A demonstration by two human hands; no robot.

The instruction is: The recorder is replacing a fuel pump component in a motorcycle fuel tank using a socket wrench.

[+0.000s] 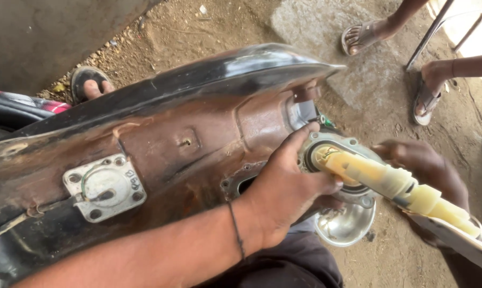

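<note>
Dusty bare ground lies under an upturned, rusty fuel tank, with other people's sandalled feet nearby. At the tank's opening, the left hand curls its fingers around the metal flange of a cream plastic pump unit. The right hand, blurred, seems to grip the pump from behind.

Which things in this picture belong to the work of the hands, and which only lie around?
In the work:
- left hand on the round grey metal flange
- right hand by the long cream plastic pump unit
- rusty brown metal tank

Lying around:
- shiny steel bowl
- other people's sandalled feet
- square grey metal plate
</note>
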